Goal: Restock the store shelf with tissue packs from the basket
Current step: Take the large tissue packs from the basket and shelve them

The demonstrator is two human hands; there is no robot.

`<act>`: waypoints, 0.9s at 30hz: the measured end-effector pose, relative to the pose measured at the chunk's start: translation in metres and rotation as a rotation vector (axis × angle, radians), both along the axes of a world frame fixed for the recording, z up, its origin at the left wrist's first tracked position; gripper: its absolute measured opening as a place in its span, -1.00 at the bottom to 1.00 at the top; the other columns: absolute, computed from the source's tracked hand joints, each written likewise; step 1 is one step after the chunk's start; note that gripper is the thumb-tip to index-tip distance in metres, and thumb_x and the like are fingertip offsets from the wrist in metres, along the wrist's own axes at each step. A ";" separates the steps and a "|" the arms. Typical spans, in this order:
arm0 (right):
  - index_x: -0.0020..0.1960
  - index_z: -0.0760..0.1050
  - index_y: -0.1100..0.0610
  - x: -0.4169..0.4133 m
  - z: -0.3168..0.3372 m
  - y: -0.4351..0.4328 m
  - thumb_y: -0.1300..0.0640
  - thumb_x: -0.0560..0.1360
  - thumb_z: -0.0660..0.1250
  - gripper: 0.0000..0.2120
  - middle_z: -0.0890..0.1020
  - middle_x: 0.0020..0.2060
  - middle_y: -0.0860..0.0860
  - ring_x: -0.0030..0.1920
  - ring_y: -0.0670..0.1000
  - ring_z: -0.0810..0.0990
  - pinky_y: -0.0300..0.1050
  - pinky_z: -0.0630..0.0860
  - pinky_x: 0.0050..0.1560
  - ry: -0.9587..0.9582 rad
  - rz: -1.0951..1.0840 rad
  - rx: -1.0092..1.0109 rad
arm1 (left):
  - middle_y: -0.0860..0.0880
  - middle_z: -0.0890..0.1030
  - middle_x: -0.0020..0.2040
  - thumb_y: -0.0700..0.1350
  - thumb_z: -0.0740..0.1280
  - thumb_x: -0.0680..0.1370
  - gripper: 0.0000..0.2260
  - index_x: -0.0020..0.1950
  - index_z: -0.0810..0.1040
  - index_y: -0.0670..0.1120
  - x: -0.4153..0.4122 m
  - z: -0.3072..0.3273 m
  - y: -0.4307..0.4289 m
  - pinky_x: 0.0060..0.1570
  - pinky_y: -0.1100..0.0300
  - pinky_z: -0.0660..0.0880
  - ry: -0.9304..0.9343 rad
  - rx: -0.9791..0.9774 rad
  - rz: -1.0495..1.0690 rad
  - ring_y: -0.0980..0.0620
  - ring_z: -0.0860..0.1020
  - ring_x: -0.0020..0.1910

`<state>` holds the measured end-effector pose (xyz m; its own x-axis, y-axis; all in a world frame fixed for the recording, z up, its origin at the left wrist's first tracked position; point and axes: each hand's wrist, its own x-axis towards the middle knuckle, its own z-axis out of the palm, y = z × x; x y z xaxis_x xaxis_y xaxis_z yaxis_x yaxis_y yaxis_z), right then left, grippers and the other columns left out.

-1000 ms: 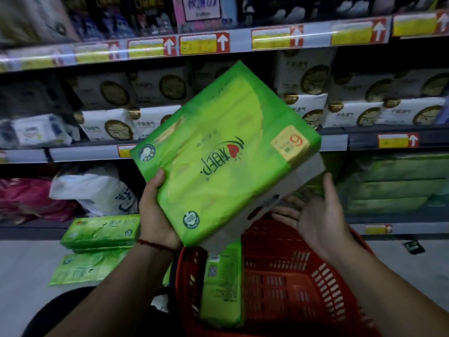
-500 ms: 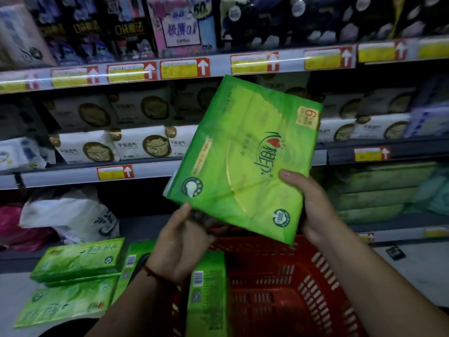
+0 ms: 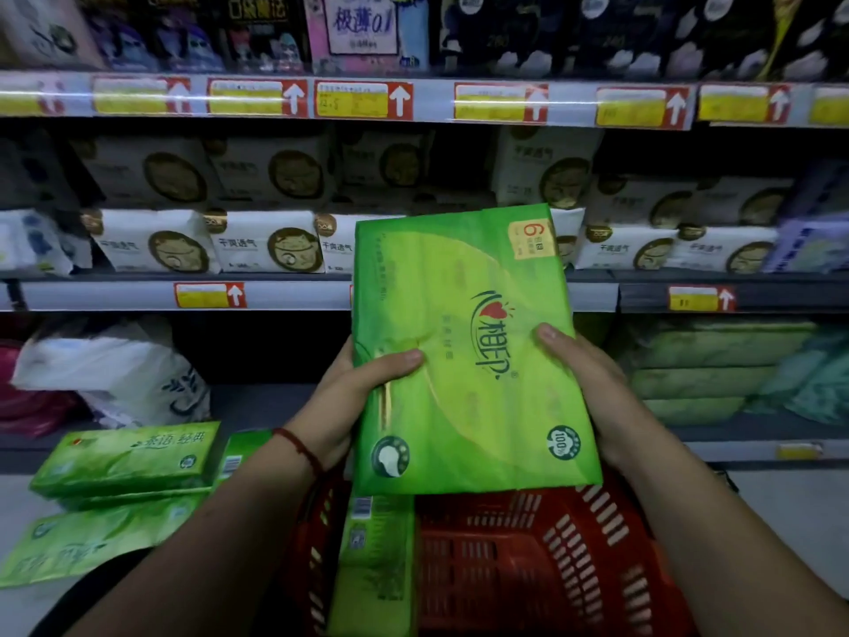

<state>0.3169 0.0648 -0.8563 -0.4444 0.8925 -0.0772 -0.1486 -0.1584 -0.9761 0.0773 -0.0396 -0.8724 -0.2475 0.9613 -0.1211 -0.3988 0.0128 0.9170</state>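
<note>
Yellow and red price tags [image 3: 363, 99] with white arrows run in a line below the top level, and two more sit one level down, one at the left [image 3: 209, 295] and one at the right [image 3: 700, 297]. Dark packs [image 3: 620, 29] fill the top level, with a pink pack [image 3: 360, 25] between them. On the middle level, white packs [image 3: 271, 243] with a round brown cat picture stand in two tiers, flanked by a blue-and-white pack [image 3: 32, 241] at the far left and a purple pack [image 3: 808, 246] at the far right. Lower left, a crumpled white plastic bag [image 3: 110, 370] lies just beside a pink bag [image 3: 27, 397]. Pale teal packs [image 3: 822, 379] sit at the lower right. The floor [image 3: 781, 508] is pale.
</note>
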 end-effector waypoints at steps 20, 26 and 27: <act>0.37 0.45 0.20 0.014 -0.012 -0.016 0.23 0.10 0.74 -0.10 0.69 0.08 -0.06 -0.01 -0.30 0.68 -0.31 0.63 0.03 -0.402 0.143 0.335 | 0.04 0.69 0.17 -0.07 0.73 0.08 -0.21 0.28 0.55 -0.02 -0.042 -0.005 -0.024 0.11 0.13 0.64 0.516 -0.004 -0.198 0.16 0.67 0.13; 0.27 0.38 0.12 0.003 -0.004 -0.044 0.16 0.49 0.46 -0.58 0.63 0.02 -0.16 0.04 -0.25 0.62 -0.26 0.57 0.13 -0.541 0.025 0.940 | -0.15 0.74 -0.16 -0.10 0.77 -0.09 -0.39 -0.12 0.69 -0.21 -0.062 -0.002 -0.034 -0.20 0.19 0.66 -0.190 0.077 -0.160 0.09 0.74 -0.09; 0.35 0.37 0.19 0.001 0.000 -0.047 0.08 0.43 0.50 -0.43 0.56 0.17 -0.02 0.20 -0.06 0.57 -0.05 0.53 0.28 -0.518 -0.001 1.058 | -0.12 0.74 -0.23 -0.04 0.77 -0.20 -0.32 -0.14 0.72 -0.19 -0.064 -0.003 -0.037 -0.32 0.15 0.65 -0.186 0.118 -0.120 0.03 0.74 -0.23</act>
